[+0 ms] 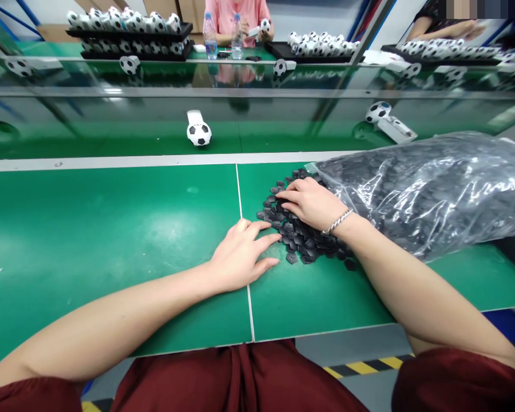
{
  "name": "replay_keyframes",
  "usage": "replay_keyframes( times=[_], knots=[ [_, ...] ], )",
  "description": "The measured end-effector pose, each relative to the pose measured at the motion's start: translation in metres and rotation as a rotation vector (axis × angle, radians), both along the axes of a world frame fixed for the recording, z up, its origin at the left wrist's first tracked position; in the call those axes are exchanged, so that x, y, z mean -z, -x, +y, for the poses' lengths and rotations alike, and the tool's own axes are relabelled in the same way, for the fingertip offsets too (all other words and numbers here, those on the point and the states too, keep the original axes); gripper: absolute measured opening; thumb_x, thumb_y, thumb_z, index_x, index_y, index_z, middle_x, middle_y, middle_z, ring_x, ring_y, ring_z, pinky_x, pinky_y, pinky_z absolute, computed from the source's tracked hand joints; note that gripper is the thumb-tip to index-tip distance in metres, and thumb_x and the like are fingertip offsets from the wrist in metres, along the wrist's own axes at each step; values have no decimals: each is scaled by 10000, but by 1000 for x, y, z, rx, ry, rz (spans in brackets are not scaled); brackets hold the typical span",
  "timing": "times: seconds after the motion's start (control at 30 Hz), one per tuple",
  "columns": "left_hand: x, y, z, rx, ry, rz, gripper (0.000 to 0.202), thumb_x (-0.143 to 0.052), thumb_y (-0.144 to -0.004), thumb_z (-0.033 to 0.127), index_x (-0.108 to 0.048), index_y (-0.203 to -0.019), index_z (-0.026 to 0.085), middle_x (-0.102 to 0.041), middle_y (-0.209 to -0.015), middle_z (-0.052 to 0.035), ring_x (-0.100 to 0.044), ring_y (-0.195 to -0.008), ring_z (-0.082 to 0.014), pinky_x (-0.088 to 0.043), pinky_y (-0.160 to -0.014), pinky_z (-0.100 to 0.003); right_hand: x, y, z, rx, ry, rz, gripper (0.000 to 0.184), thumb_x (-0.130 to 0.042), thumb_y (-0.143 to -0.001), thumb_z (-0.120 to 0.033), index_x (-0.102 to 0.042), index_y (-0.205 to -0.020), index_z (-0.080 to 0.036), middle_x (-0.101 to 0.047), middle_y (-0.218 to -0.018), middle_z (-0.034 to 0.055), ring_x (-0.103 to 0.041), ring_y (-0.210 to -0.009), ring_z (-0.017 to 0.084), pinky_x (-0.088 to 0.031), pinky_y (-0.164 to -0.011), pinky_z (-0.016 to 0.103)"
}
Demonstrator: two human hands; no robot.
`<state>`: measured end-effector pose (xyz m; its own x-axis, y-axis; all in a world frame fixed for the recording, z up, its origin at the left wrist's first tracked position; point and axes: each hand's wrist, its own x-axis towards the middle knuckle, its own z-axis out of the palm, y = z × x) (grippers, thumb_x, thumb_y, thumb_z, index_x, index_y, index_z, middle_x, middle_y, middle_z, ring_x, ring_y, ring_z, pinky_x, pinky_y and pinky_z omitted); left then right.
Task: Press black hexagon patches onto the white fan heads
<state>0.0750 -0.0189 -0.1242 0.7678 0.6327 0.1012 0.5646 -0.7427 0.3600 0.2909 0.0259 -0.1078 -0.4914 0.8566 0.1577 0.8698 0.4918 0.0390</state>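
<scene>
Head view: left hand [240, 254] flat, unclenched, touching pile of black pieces [302, 240]; right hand [311, 203] spread atop it; pile elongated far-to-near; broad desk [111, 240] leftward.

Pieces [302, 237] under my right hand [311, 201]: matt black, plastic-looking.
Bag [433, 183] at three o'clock: clear plastic film, glossy, crinkled.
Bench [111, 229]: smooth green mat, soft sheen.
My bracelet [337, 222]: bright metal.
</scene>
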Motion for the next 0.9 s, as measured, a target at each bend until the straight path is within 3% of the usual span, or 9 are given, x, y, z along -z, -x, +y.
replay_keyframes(
  times=[0.2,0.4,0.53,0.8,0.9],
  knots=[
    [0,0,0,-7,-1,-5,447,-502,-826,434,-488,-1220,224,-431,-1266,-81,-375,-1095,-253,-359,-957,-416,-2,3,0,-37,-58,93,232,-486,-845,-236,-674,-948,-146,-611,-917,101,-510,-860,220,-425,-813,346],
    [1,-1,1,-5,-5,-5,445,-506,-823,432,-492,-1215,221,-434,-1262,-84,-377,-1093,-257,-366,-951,-419,4,10,5,-38,-63,58,254,-482,-852,-244,-665,-1002,-150,-613,-921,104,-495,-864,223,-419,-776,345],
    [0,0,1,-1,-7,-12,444,-510,-821,429,-493,-1212,219,-433,-1265,-85,-374,-1096,-257,-368,-951,-420,5,16,10,-16,-46,3,235,-510,-838,-266,-671,-961,-146,-612,-908,102,-487,-852,223,-398,-762,345],
    [7,-2,1,-6,38,-69,440,-539,-805,423,-513,-1194,219,-450,-1252,-88,-390,-1104,-262,-371,-951,-433,0,26,12,81,-47,-104,289,-400,-892,-282,-653,-941,-150,-614,-900,101,-466,-842,225,-313,-703,346],
    [-3,3,7,-6,133,-150,436,-571,-791,401,-528,-1179,208,-457,-1243,-98,-410,-1117,-255,-377,-953,-432,1,26,10,129,-54,-78,296,-382,-900,-273,-657,-923,-166,-625,-913,89,-476,-856,229,-287,-703,352]
  ],
)
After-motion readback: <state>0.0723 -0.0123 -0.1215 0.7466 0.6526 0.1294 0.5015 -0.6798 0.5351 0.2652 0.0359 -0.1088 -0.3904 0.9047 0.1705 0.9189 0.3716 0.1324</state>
